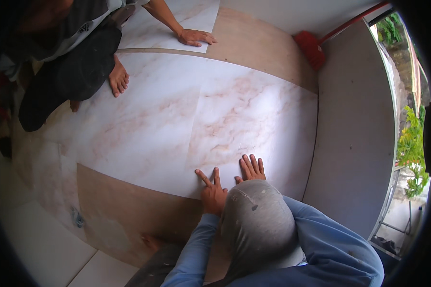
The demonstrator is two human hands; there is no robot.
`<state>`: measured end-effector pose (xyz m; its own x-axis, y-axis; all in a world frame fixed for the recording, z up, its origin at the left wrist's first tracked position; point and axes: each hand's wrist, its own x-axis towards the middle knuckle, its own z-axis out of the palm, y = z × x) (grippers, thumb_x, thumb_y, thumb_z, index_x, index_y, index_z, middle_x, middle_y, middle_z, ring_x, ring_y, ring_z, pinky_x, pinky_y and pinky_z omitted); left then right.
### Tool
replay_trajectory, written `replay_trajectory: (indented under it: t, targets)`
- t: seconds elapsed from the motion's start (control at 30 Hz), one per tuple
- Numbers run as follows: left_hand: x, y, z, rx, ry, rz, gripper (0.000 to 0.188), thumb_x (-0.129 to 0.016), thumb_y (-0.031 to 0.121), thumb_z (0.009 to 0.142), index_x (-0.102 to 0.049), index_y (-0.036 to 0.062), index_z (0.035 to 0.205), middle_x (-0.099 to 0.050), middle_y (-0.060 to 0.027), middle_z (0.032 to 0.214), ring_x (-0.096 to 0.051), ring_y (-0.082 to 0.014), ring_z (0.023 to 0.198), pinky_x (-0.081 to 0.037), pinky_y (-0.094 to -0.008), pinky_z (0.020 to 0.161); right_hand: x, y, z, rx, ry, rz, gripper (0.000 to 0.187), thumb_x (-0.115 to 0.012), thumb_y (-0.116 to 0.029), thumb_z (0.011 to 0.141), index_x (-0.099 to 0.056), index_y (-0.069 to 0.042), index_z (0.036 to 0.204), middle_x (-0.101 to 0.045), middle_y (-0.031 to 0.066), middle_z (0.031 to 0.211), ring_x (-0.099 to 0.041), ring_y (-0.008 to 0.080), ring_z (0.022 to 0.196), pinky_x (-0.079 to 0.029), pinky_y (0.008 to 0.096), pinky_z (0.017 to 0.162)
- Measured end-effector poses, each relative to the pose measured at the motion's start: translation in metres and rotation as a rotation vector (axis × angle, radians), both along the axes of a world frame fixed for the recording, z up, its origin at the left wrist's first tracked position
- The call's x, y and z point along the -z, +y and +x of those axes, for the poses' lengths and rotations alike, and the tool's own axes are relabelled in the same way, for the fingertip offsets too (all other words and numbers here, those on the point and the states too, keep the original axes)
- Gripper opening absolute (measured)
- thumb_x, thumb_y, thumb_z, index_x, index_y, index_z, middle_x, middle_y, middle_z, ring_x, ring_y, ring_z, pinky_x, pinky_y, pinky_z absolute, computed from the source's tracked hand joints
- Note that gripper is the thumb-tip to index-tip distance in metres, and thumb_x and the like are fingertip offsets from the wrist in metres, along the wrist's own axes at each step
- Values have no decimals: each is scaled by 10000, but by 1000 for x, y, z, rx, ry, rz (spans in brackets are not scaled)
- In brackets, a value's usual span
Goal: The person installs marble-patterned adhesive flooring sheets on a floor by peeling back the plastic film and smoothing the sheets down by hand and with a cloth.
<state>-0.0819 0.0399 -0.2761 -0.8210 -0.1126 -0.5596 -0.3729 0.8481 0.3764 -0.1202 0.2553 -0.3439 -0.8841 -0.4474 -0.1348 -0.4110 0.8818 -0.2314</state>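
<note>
White sheeting, flat and marbled with pinkish-brown veins [148, 105], covers the middle of the smooth brown floor [124, 196], reaching its right edge along the tall grey panel [354, 115]. I see both of the person's hands at the sheeting's near edge, and from here I judge they are steadying or flattening it. The left hand [214, 196] stretches two fingers into a V, tips on the sheeting, the others folded or hidden; it grasps nothing. The right hand [250, 171] is laid palm down, fingers straight and slightly parted, equally free of any grip; a grey, cloth-covered knee [261, 217] hides its wrist from me. Beyond the far edge, a co-worker's hand [195, 37] rests loosely spread on the near right corner of another white marbled sheet [177, 16], probably for support. The co-worker's bare foot [118, 79] bears on the sheeting near its far left corner.
</note>
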Motion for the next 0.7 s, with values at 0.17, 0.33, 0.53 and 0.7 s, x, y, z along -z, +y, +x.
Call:
replay_trajectory:
  t: [0.17, 0.33, 0.53, 0.7]
  targets:
    - [-2, 1, 0, -23, 26, 33, 995, -819, 258, 931, -273, 129, 1753, 48, -515, 1706, -763, -480, 1042, -615, -481, 930, 2, 1, -4, -14, -31, 67, 824, -576, -593, 1090, -403, -71, 1704, -327, 123, 1803, -192, 357, 1699, -113, 615, 1360]
    - [2, -1, 4, -24, 62, 35, 978, -806, 242, 949, -264, 126, 1755, 77, -512, 1704, -756, -490, 1061, -615, -482, 937, 7, 0, -3, -17, -47, 29, 833, -589, -580, 1092, -377, -68, 1714, -287, 125, 1820, -127, 352, 1715, -53, 607, 1365]
    - [2, -2, 3, -45, 28, 60, 965, -802, 239, 965, -262, 127, 1757, 90, -503, 1710, -757, -475, 1073, -617, -462, 932, 14, 5, -4, -38, -49, 3, 860, -612, -564, 1077, -344, -67, 1726, -255, 127, 1832, -97, 356, 1720, -35, 616, 1359]
    - [1, 0, 4, -38, 37, 45, 964, -807, 238, 964, -269, 129, 1757, 81, -491, 1720, -762, -453, 1070, -619, -446, 927, 20, 7, -3, -39, 4, 12, 888, -638, -545, 1062, -324, -55, 1732, -234, 128, 1839, -82, 351, 1723, -25, 613, 1361]
